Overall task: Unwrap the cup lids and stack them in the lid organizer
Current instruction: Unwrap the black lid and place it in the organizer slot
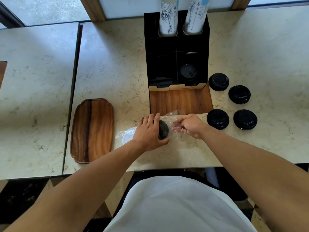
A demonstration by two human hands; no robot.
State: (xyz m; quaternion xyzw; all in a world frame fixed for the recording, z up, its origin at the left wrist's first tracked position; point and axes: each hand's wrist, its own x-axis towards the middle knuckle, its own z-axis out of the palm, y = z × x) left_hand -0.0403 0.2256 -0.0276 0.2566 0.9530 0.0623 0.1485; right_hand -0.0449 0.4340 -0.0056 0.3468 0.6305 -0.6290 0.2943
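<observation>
A clear plastic sleeve (168,117) of cup lids lies across the counter in front of the black lid organizer (177,47). My left hand (148,131) grips the black lids (163,129) through the sleeve. My right hand (187,125) pinches the sleeve's open end beside them. A white lid (127,135) shows in the sleeve at the left, partly behind my left hand. One black lid (188,72) sits in the organizer's right front slot. Several loose black lids (218,119) lie on the counter right of the organizer.
A wooden tray (92,129) lies to the left on the marble counter (113,64). Two stacks of printed paper cups (168,17) stand in the organizer's back holes. The organizer's wooden front panel (180,101) lies just behind my hands.
</observation>
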